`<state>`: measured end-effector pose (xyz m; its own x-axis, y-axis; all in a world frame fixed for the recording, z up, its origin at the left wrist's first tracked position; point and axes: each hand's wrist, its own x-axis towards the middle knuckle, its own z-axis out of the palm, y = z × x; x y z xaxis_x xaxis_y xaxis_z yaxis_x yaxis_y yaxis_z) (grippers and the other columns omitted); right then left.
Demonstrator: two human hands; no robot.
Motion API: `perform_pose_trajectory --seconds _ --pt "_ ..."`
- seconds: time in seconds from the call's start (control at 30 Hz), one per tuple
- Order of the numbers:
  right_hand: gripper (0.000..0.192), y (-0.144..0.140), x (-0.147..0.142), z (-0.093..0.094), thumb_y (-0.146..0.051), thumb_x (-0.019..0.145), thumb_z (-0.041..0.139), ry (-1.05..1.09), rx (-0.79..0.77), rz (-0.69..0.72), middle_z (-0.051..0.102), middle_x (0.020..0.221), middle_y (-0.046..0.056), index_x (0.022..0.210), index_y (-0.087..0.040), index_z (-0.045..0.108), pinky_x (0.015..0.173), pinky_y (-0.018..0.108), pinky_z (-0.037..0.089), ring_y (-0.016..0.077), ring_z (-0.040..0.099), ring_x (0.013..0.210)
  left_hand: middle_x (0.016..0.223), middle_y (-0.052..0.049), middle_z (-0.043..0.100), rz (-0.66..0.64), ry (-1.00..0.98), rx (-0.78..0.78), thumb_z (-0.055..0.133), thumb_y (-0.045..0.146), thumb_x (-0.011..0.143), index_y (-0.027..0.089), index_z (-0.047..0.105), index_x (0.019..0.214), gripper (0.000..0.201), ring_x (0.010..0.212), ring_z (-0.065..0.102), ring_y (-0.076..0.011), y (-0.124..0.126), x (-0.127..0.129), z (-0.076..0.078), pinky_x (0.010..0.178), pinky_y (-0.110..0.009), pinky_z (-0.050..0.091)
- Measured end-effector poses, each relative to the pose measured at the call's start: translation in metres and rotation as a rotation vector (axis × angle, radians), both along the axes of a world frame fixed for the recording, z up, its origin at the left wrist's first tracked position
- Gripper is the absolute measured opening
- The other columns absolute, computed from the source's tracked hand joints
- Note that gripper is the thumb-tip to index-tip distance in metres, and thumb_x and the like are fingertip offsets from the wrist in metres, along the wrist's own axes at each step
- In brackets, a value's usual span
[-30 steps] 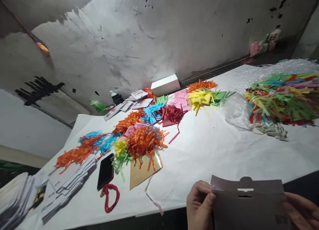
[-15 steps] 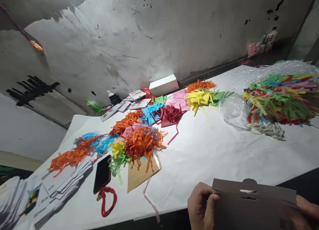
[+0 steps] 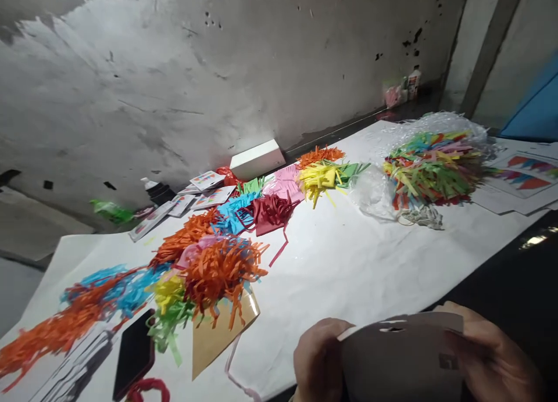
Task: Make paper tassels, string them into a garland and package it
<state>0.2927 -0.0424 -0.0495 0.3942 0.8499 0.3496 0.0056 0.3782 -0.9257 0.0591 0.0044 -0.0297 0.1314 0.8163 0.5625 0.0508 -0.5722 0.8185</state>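
A grey cardboard hang-tag card point(image 3: 403, 358) with a slot near its top edge sits at the bottom of the view, just off the near edge of the white paper-covered table point(image 3: 357, 262). The left hand point(image 3: 316, 361) pinches its left edge and the right hand point(image 3: 492, 358) grips its right edge. Beyond lie an orange shredded-paper tuft point(image 3: 220, 271), a black phone point(image 3: 134, 352) and a plastic bag of mixed paper strips point(image 3: 429, 167).

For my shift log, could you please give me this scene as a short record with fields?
left hand: grips the left edge of the grey card sleeve
right hand: grips its right edge
sleeve: hang slot at top
table: covered in white paper
nearby: orange paper fringe, black phone, bag of mixed strips
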Motion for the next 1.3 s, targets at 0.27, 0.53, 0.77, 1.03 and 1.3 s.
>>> perform_pose_trajectory --seconds 0.27,0.53,0.77,1.03,1.3 --pt "0.02 0.022 0.006 0.006 -0.034 0.091 0.069 0.154 -0.033 0.126 0.059 0.072 0.0 0.076 -0.024 0.059 0.057 0.026 0.051 0.0161 0.056 0.063 0.083 -0.007 0.075 0.025 -0.039 -0.342 0.065 0.043 0.093 0.019 0.076 0.094 0.026 0.075 0.068 -0.0198 0.003 0.007 0.012 0.071 -0.027 0.056" --pt "0.02 0.024 0.008 -0.01 -0.044 0.084 0.075 0.144 -0.16 0.193 0.064 0.072 0.001 0.084 -0.025 0.068 0.056 0.024 0.055 0.0177 0.062 0.064 0.065 0.002 0.061 0.233 -0.262 -0.585 0.074 0.053 0.084 0.019 0.065 0.072 0.037 0.06 0.047 -0.0119 -0.01 0.014 0.01 0.056 -0.02 0.037" --pt "0.025 0.022 0.015 -0.011 -0.04 0.079 0.08 0.148 -0.256 0.197 0.066 0.071 0.002 0.069 -0.023 0.064 0.058 0.026 0.057 0.022 0.067 0.07 0.063 0.001 0.062 0.293 -0.235 -0.485 0.074 0.055 0.082 0.019 0.072 0.072 0.038 0.062 0.049 -0.0134 -0.009 0.018 0.01 0.06 -0.021 0.038" --pt "0.026 0.026 0.013 -0.003 -0.043 0.085 0.074 0.004 -0.305 0.402 0.062 0.068 -0.001 0.072 -0.022 0.067 0.062 0.024 0.051 0.0156 0.057 0.065 0.072 -0.002 0.069 0.397 -0.329 -0.557 0.078 0.061 0.076 0.019 0.072 0.077 0.043 0.066 0.057 -0.0166 -0.003 0.012 0.006 0.061 -0.023 0.045" --pt "0.034 0.03 0.007 0.014 -0.054 0.087 0.069 -0.019 -0.314 0.459 0.069 0.08 0.003 0.088 -0.021 0.072 0.068 0.028 0.053 0.0199 0.064 0.075 0.071 -0.003 0.071 0.391 -0.141 -0.484 0.073 0.062 0.079 0.018 0.074 0.075 0.044 0.067 0.06 -0.0181 -0.007 0.003 0.004 0.065 -0.024 0.047"
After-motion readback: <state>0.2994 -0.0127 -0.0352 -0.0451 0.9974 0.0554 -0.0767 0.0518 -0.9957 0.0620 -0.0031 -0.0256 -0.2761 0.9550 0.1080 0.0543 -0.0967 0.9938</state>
